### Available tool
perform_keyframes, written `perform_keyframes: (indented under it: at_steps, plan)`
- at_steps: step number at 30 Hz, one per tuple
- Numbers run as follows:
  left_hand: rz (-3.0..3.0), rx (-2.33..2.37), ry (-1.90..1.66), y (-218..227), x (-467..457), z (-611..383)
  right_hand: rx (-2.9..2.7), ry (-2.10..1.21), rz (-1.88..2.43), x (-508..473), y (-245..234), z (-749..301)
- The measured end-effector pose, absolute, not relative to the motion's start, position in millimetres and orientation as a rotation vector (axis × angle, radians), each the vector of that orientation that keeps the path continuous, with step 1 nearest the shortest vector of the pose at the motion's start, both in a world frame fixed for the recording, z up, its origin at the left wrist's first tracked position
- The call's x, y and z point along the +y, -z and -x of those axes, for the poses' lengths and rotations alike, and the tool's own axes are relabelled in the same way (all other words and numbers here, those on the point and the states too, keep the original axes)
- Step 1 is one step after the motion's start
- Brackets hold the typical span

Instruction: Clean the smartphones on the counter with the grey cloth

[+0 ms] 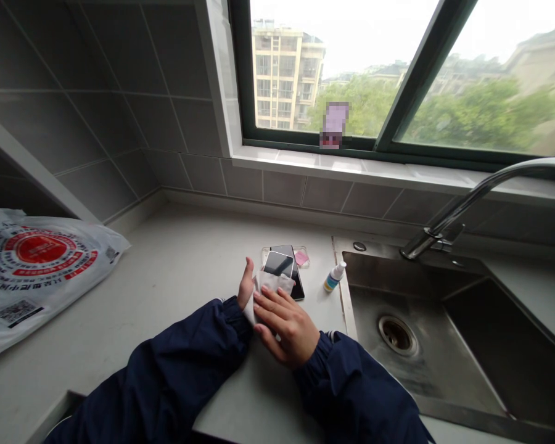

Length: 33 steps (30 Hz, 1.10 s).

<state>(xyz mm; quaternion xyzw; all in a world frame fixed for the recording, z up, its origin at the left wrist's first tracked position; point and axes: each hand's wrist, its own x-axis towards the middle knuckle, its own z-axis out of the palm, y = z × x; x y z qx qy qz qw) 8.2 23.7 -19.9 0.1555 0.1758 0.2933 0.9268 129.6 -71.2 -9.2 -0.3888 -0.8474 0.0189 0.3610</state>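
Note:
My left hand (246, 287) supports a smartphone (278, 264) from below and the side, its thumb standing up; most of its fingers are hidden. The phone has a pale rim and a dark, reflective screen. Across the phone's lower part lies a thin whitish-grey wiping cloth (277, 282). My right hand (289, 327) presses the cloth onto the screen with its fingers laid side by side. Under and beyond them, a second dark phone (298, 285) rests on the counter, and a clear phone case (265, 250) with a pink patch (301, 258) shows behind it.
A small white-capped spray bottle (335, 277) stands right of the phones, beside the steel sink (346, 302) with its tall curved faucet (462, 200). At the far left, a printed plastic bag (50, 265) lies on the white counter (176, 265). A window (374, 145) is behind.

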Motion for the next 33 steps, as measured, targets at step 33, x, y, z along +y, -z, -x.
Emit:
perform_keyframes:
  at_steps: [33]
  plan:
    - [-0.458,0.049,-0.658,19.8,9.4,-25.1,-1.971,0.193,1.463,-61.0,23.8,-146.5]
